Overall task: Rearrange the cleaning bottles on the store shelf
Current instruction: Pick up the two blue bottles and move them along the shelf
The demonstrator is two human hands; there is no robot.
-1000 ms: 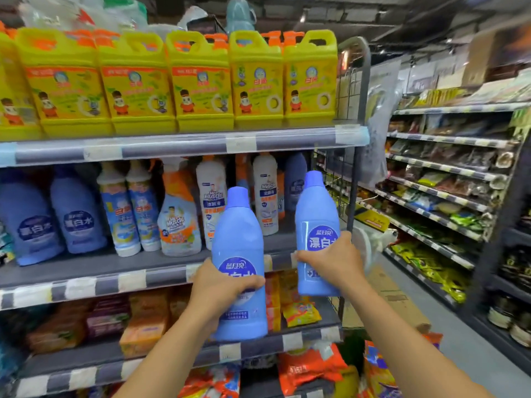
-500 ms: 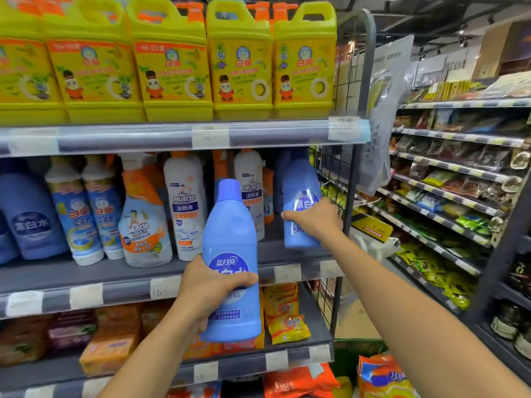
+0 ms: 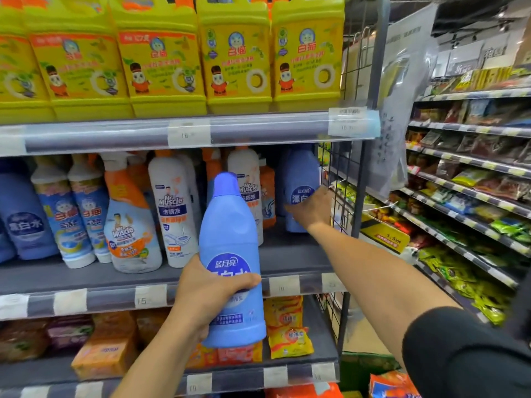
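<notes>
Smooth blue plastic bottles, one in each of the hands.
The left hand (image 3: 205, 297) grips a round-shouldered bottle (image 3: 230, 225) before the shelf (image 3: 290, 254) front edge; the outstretched right hand (image 3: 313, 211) clasps a second bottle (image 3: 298, 173) standing at its right end.

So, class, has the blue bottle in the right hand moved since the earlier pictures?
Yes. The blue bottle went from in front of the middle shelf back onto it, beside the wire side panel.
</notes>
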